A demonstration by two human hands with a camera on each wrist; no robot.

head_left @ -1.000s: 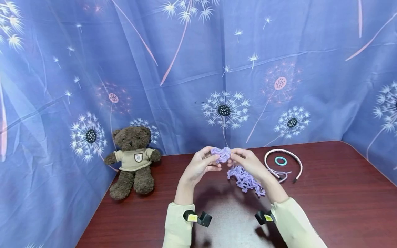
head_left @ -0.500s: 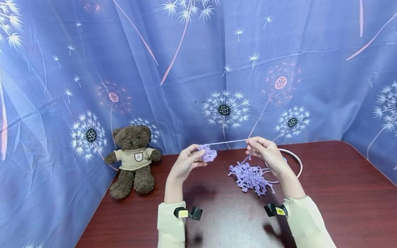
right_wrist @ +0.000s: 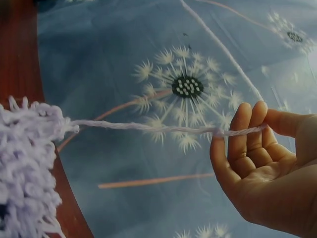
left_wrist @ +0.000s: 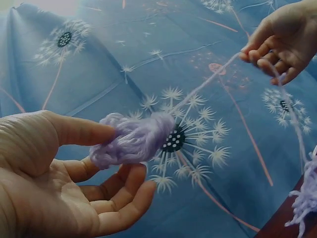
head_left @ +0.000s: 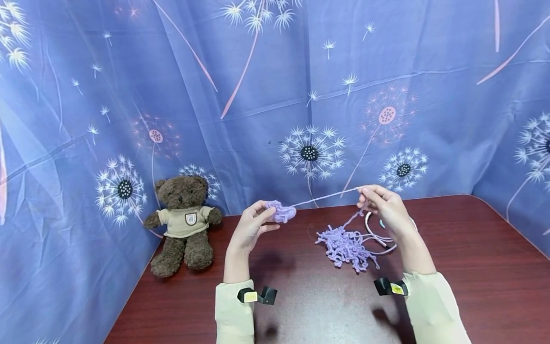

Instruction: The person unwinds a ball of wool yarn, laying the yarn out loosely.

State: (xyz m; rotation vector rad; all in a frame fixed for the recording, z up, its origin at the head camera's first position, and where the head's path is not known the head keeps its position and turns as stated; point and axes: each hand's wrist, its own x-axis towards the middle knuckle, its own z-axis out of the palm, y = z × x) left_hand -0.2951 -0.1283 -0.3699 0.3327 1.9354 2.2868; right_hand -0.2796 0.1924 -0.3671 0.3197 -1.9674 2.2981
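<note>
A small wound bundle of lilac yarn (left_wrist: 133,139) is pinched between the thumb and fingers of my left hand (head_left: 251,224), held above the table. One strand of yarn (head_left: 328,196) stretches taut from the bundle up to my right hand (head_left: 384,208), whose thumb and fingertips pinch it. Past the right fingers, the strand (right_wrist: 148,127) runs down to a loose, curly lilac yarn piece (head_left: 345,248) lying on the table below. That curly piece also shows at the left edge of the right wrist view.
A brown teddy bear (head_left: 184,224) in a beige shirt sits at the table's left. Behind the right hand lie a pale headband (head_left: 368,224) and a turquoise ring (head_left: 382,223), both partly hidden. A blue dandelion-print curtain (head_left: 258,95) hangs behind the dark red table (head_left: 318,306).
The hands were together at the bundle; they have drawn apart, the left hand leftward with the bundle, the right hand up and rightward along the strand, which is now stretched between them.
</note>
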